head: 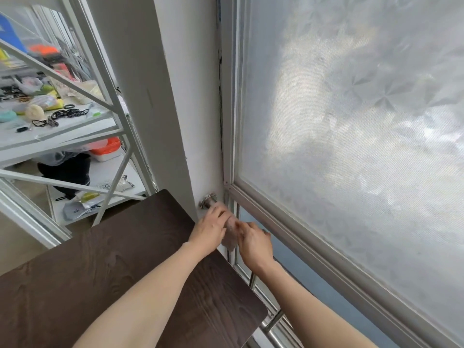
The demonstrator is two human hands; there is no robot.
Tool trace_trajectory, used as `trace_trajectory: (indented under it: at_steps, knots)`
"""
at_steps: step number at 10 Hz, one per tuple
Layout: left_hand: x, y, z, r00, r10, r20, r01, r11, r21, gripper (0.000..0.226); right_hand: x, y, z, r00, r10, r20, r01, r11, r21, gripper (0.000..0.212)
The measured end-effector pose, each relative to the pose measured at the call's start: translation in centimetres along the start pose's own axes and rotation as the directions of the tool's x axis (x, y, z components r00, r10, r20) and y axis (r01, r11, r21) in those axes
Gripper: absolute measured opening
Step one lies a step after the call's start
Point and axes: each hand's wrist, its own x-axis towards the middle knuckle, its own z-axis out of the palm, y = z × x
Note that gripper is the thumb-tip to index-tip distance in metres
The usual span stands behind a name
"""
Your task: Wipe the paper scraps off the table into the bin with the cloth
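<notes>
The small, pale pinkish cloth (230, 233) hung limp between both hands beyond the far edge of the dark brown wood-grain table (105, 280), just under a round metal fitting (209, 200) on the white wall. The left hand (211, 228) closed its fingers around the upper part of the cloth, and the right hand (253, 243) pinched its side with curled fingers; motion blur hid the exact fingertip contact. Judging by its sag, the cloth was light, soft and unlikely to slip, best bunched in one palm for a firm wiping pad. No paper scraps or bin showed in view. The table's visible top lay bare, giving free sweeping room, though its rounded far corner sat close to the wall and the frosted window's white frame (288, 229), leaving little clearance there.
</notes>
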Motion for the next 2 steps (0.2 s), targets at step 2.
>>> trace_trajectory:
  at_steps: [2]
  knots:
    - [-2.3, -0.1, -1.3, 0.999, 0.038, 0.01, -0.038, 0.999, -0.026, 0.058, 0.0, -1.8, -0.3, 0.996, -0.03, -0.081, 0.022, 0.996, -0.087, 0.026]
